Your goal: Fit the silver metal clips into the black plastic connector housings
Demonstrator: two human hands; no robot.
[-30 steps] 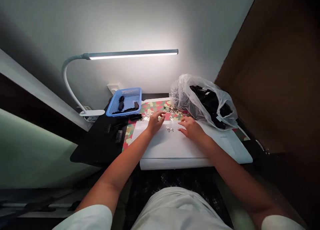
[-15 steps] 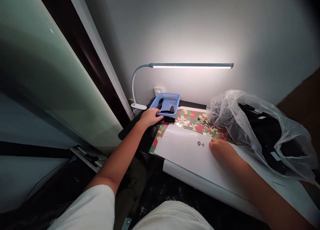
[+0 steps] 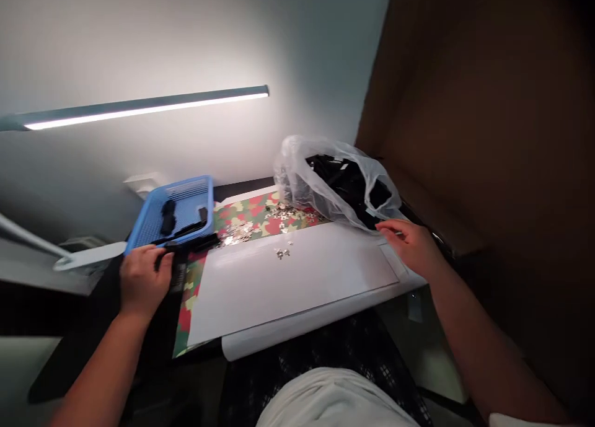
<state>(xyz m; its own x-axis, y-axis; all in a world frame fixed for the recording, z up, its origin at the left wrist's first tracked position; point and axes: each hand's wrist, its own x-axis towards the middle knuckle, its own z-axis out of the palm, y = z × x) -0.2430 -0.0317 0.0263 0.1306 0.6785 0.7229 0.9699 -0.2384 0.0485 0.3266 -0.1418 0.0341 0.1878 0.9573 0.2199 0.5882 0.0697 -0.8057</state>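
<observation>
My left hand [image 3: 146, 275] is at the near edge of a blue plastic basket [image 3: 209, 191], its fingers and thumb curled on a small black piece [image 3: 174, 246]. Right beside that piece lies another black block [image 3: 204, 242]. My right hand [image 3: 411, 246] is by the near side of a clear plastic bag [image 3: 297, 173], fingers partly bent and apart; nothing shows in it. Black items [image 3: 346, 179] fill the bag. A few small metal pieces [image 3: 281, 253] lie on a white sheet [image 3: 297, 284] between my hands.
Piles of small metal pieces [image 3: 237, 232] rest on a camouflage-patterned sheet [image 3: 251, 210] at the back. A lit bar lamp [image 3: 149, 106] hangs over the left side, its white base [image 3: 95, 257] next to the basket. A brown panel [image 3: 465, 117] stands at right.
My view has turned to the right. My right hand has left the white sheet and moved right to the bag. My left hand stays beside the basket.
</observation>
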